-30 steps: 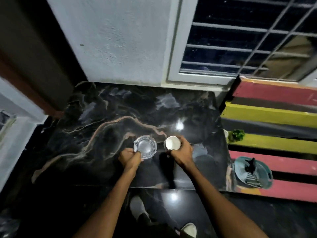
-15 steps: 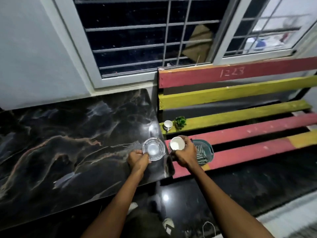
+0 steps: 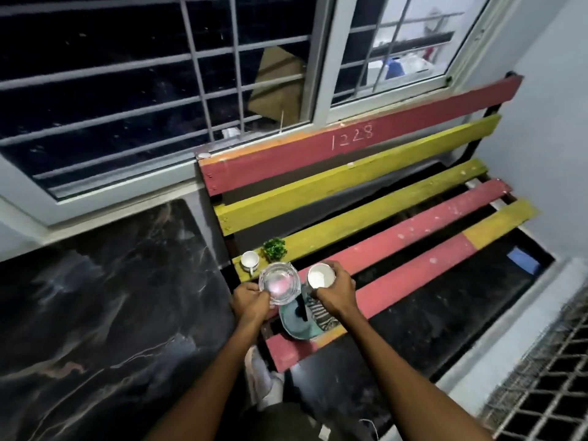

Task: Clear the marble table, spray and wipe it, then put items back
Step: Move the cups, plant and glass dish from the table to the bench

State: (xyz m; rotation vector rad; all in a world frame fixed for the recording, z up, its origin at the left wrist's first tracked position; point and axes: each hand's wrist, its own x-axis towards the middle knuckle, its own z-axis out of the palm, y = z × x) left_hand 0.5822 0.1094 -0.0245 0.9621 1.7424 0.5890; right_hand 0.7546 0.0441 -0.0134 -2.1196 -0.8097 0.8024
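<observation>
Two hands are holding things above the near end of the bench (image 3: 366,173). The left hand (image 3: 249,302) is pinching the near rim of a clear glass dish (image 3: 280,287), thumb on top and fingers curled under, and the dish is sitting level with its open side facing up. The right hand (image 3: 334,296) is wrapping its fingers round a white cup (image 3: 321,275) from the right and near side; the cup is standing upright, mouth up, just beside the dish. Both forearms are reaching forward from the bottom edge, roughly parallel, with wrists straight and knuckles up.

Under the hands a teal bowl (image 3: 294,324) is resting on the front red slat, partly covered by the dish and the right wrist; something dark and something striped are lying in it, but I cannot tell what they are. Whether the cup has a handle is hidden by the fingers. Farther back on a yellow slat a second small white cup (image 3: 249,260) is standing next to a little green plant (image 3: 274,248).

To the left, the dark marble table (image 3: 105,307) is stretching toward the window (image 3: 152,84), cut off by the left edge. The bench's long axis is running up and to the right toward the wall.
</observation>
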